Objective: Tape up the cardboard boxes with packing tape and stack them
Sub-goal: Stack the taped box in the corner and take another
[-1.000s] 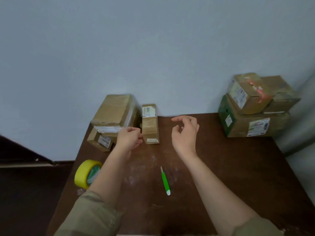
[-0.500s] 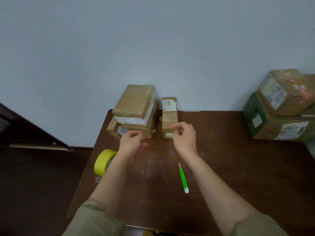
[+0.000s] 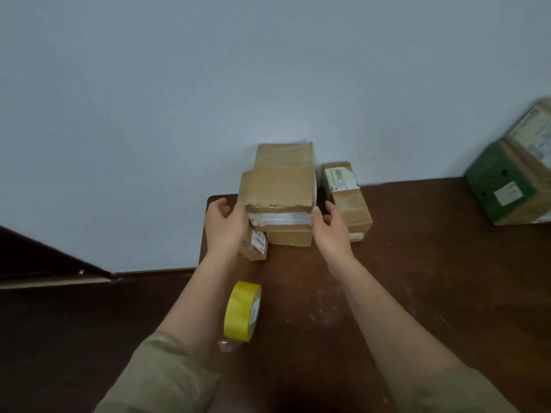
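- The large cardboard box (image 3: 281,186) is sitting at the far left end of the tabletop (image 3: 417,293), against the wall (image 3: 208,84), and is resting on top of a smaller box (image 3: 253,242) whose white label is peeking out at about 7 o'clock from it.
- A strip of clear tape is running across the front face of the large cardboard box.
- The left hand (image 3: 225,225) is lying against the left side of the large cardboard box, with the fingers loosely spread and only slightly bent; whether they are pressing the cardboard I cannot tell.
- The right hand (image 3: 329,231) is sitting at the box's right front corner, with the thumb against the front edge and the fingers reaching into the gap beside it, relaxed rather than clenched.
- A narrow box with a printed label (image 3: 346,198) is standing just beside the large cardboard box at 3 o'clock, close behind the right hand's fingers.
- The yellow tape roll (image 3: 242,311) is standing on its edge near the left rim of the tabletop, at 6 o'clock from the boxes and between the two forearms, touching neither hand.
- A small crumpled scrap of clear film (image 3: 226,345) is lying at the foot of the yellow tape roll.
- A second pile of boxes (image 3: 507,183), the lower one partly green, is sitting well apart at 3 o'clock, cut off by the picture's right edge.
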Available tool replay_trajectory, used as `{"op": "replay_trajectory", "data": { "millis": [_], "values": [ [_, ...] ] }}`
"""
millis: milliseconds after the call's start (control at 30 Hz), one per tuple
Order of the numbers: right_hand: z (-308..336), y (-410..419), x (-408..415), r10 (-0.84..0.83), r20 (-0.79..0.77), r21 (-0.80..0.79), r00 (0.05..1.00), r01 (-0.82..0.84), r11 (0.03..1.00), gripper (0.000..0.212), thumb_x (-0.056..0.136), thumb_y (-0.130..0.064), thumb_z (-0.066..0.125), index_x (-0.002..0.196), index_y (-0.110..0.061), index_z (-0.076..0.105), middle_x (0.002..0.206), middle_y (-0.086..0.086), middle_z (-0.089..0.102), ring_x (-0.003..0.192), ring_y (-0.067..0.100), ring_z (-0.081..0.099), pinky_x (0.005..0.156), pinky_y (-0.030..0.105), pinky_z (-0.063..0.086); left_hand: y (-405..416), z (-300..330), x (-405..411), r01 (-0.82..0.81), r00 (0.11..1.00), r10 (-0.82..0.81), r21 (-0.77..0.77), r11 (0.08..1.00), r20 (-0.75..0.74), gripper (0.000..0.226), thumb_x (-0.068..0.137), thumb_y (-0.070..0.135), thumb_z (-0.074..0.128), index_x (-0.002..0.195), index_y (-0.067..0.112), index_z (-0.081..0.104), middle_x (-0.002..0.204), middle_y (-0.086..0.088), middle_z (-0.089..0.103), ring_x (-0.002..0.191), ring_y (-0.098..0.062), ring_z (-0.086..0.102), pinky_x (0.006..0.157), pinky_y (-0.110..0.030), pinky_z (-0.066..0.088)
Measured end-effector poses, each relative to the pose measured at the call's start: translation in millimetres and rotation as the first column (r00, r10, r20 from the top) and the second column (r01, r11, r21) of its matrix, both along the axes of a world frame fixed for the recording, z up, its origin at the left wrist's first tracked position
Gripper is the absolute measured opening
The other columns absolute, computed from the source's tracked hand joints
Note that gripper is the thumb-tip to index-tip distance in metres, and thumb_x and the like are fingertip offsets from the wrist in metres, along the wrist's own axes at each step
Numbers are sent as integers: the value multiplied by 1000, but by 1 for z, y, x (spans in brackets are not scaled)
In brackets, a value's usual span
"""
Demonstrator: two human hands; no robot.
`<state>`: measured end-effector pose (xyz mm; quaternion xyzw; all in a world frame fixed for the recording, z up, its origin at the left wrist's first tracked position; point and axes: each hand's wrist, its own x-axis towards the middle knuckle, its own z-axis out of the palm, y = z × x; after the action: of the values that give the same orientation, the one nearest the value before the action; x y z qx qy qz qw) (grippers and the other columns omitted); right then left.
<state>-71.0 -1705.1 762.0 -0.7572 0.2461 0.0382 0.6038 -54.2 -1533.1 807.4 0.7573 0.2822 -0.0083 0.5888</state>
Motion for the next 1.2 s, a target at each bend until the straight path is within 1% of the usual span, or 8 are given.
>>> {"op": "replay_trajectory", "data": {
  "millis": [100, 300, 367, 467, 633, 767, 967, 1200],
  "values": [
    [1, 23, 8, -69, -23, 74, 997, 71, 995, 55, 105, -48, 39, 156, -30, 28, 156, 1, 36, 142, 22, 37, 111, 39, 35, 24, -7, 24, 117, 992, -119, -47, 992, -50, 62, 91, 45, 57, 143, 13, 47, 138, -2, 55, 124, -22, 54, 108, -44, 43],
    [2, 38, 7, -81, 11, 165, 997, 78, 983, 60, 101, -56, 42, 155, -33, 31, 156, -8, 38, 142, 15, 38, 115, 42, 37, 26, -28, 43, 346, 920, -374, -208, 915, -115, 63, 82, 61, 52, 128, 20, 63, 123, 3, 68, 115, -17, 61, 106, -40, 44],
    [2, 38, 6, -98, 11, 162, 995, 95, 982, 62, 99, -57, 44, 155, -32, 31, 156, -6, 39, 142, 16, 39, 115, 45, 38, 23, -27, 38, 360, 915, -391, -242, 901, -97, 71, 74, 67, 52, 129, 22, 63, 126, 1, 66, 117, -18, 61, 107, -42, 44],
    [1, 35, -1, -131, 35, 159, 991, 124, 979, 60, 98, -56, 47, 152, -33, 33, 152, -4, 42, 140, 17, 40, 114, 47, 38, 21, -19, 26, 365, 920, -389, -255, 895, -46, 36, 96, 49, 48, 115, 25, 67, 118, 3, 70, 111, -15, 63, 101, -35, 49],
    [8, 22, -25, -201, 78, 191, 977, 183, 964, 50, 98, -52, 51, 142, -30, 41, 116, -17, 52, 120, 11, 50, 109, 42, 43, 9, -2, 5, 350, 931, -365, -280, 894, 0, 26, 103, 37, 46, 109, 23, 68, 102, 9, 73, 100, -11, 67, 88, -28, 53],
    [16, 0, -56, -236, 102, 136, 966, 222, 966, 46, 98, -50, 53, 137, -27, 42, 126, -2, 55, 113, 12, 54, 96, 33, 45, -12, 6, -20, 373, 922, -387, -240, 896, -12, 23, 103, 38, 48, 100, 21, 63, 109, 0, 71, 102, -19, 68, 89, -33, 54],
    [7, -31, -109, -318, 48, 150, 947, 308, 939, 24, 101, -39, 52, 122, -29, 45, 104, -8, 58, 91, 1, 55, 76, 28, 43, -43, -2, -69, 418, 896, -438, -191, 888, -74, 22, 99, 40, 54, 94, 19, 61, 114, -3, 67, 108, -21, 65, 96, -39, 54],
    [-20, -54, -169, -310, -14, 145, 951, 309, 940, 21, 104, -34, 46, 123, -27, 52, 108, -9, 58, 98, 3, 56, 72, 21, 44, -58, -17, -122, 418, 829, -460, -194, 888, -318, 42, 99, 56, 43, 88, 18, 55, 91, -19, 71, 78, -33, 74, 69, -38, 62]
  ]
}}
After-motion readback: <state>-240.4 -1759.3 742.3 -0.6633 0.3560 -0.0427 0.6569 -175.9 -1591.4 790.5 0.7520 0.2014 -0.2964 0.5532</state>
